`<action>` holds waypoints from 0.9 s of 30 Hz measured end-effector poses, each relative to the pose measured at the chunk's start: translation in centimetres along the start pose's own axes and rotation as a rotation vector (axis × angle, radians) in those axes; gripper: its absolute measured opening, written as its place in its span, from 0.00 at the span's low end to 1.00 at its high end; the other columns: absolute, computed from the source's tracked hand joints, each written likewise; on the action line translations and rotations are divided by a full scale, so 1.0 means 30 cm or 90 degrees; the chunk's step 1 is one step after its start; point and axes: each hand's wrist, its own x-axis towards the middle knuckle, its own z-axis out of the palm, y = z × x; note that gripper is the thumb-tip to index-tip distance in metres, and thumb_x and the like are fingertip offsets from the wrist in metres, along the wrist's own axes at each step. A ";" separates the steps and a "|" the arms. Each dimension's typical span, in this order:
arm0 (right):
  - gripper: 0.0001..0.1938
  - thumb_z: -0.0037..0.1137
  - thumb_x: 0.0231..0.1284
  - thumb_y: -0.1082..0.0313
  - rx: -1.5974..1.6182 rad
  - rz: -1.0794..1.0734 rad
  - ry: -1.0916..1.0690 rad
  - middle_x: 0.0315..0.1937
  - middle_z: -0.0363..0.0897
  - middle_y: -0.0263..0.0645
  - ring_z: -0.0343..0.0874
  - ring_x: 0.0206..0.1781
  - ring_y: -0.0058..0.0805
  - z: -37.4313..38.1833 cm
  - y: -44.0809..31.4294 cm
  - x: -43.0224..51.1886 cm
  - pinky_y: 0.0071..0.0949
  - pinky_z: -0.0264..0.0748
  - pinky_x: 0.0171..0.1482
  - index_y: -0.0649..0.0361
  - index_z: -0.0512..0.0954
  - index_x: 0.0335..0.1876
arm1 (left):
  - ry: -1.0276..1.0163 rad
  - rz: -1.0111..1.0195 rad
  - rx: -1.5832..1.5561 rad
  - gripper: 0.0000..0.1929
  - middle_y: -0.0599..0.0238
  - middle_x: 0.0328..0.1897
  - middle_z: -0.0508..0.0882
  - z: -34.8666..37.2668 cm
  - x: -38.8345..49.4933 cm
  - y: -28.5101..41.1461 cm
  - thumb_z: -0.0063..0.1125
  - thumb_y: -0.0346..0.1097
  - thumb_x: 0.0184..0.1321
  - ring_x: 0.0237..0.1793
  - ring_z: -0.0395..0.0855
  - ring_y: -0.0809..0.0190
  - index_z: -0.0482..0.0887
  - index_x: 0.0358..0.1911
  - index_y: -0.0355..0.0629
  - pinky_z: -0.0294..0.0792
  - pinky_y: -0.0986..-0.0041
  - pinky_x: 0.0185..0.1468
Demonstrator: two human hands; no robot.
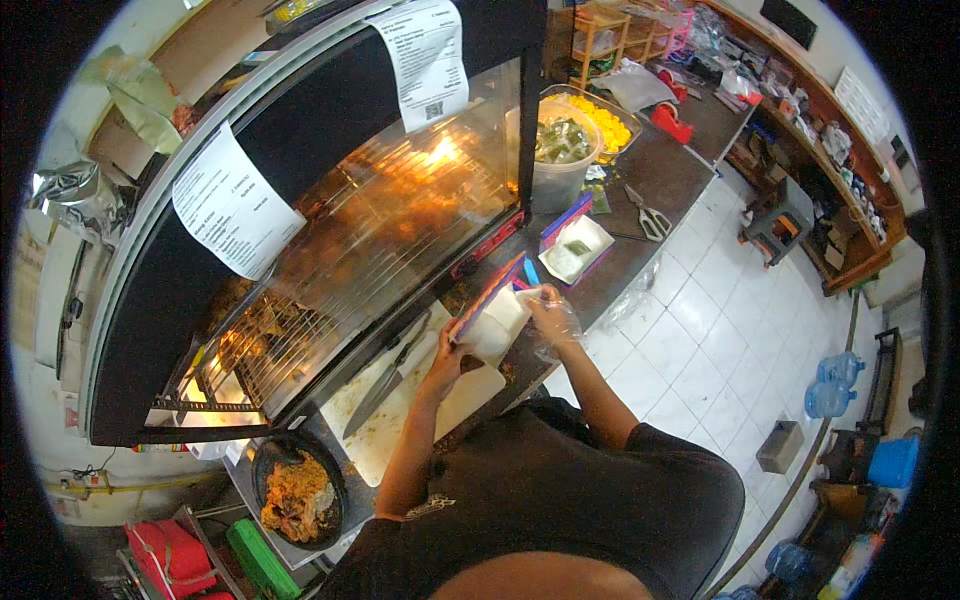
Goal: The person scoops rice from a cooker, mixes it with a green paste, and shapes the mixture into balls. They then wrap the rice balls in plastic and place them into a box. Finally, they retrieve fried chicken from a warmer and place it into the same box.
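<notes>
My left hand (448,364) grips the near-left side of a paper food box (504,309) with a white inside and a purple-orange outer face. My right hand (553,321), in a clear plastic glove, holds the box's right edge. A white rounded lump (489,335) lies inside, perhaps rice. Past it on the dark counter stands a second open paper box (551,259), with a white lump and a small packet with green in it. A light blue strip (531,272) shows between the boxes. Below my hands lies a white cutting board (469,397) bearing a large knife (375,400).
A lit glass display warmer (405,187) with paper receipts borders the counter's left. Scissors (649,217), a plastic tub of packets (559,180) and a tray of yellow pieces (637,124) sit farther along. A black mortar of orange-brown food (259,480) is near the board.
</notes>
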 end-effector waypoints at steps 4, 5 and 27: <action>0.28 0.64 0.51 0.48 -0.390 -0.105 0.042 0.32 0.82 0.46 0.82 0.37 0.47 -0.088 0.164 -0.019 0.42 0.77 0.43 0.59 0.72 0.52 | 0.055 -0.055 0.530 0.38 0.51 0.65 0.68 -0.012 -0.017 0.116 0.60 0.31 0.57 0.61 0.73 0.52 0.50 0.68 0.44 0.70 0.63 0.59; 0.29 0.64 0.51 0.45 -0.533 -0.022 -0.022 0.35 0.83 0.46 0.82 0.41 0.45 -0.126 0.191 -0.052 0.43 0.77 0.45 0.59 0.74 0.51 | 0.058 0.075 0.588 0.35 0.51 0.63 0.69 -0.008 -0.048 0.166 0.61 0.30 0.55 0.60 0.73 0.51 0.56 0.65 0.43 0.70 0.63 0.59; 0.33 0.71 0.50 0.62 -0.181 -0.353 0.130 0.52 0.75 0.46 0.75 0.44 0.31 -0.245 -0.358 -0.036 0.31 0.75 0.51 0.62 0.68 0.61 | 0.690 0.838 1.484 0.30 0.75 0.78 0.58 -0.267 -0.100 0.735 0.46 0.55 0.63 0.77 0.54 0.57 0.63 0.71 0.72 0.39 0.60 0.78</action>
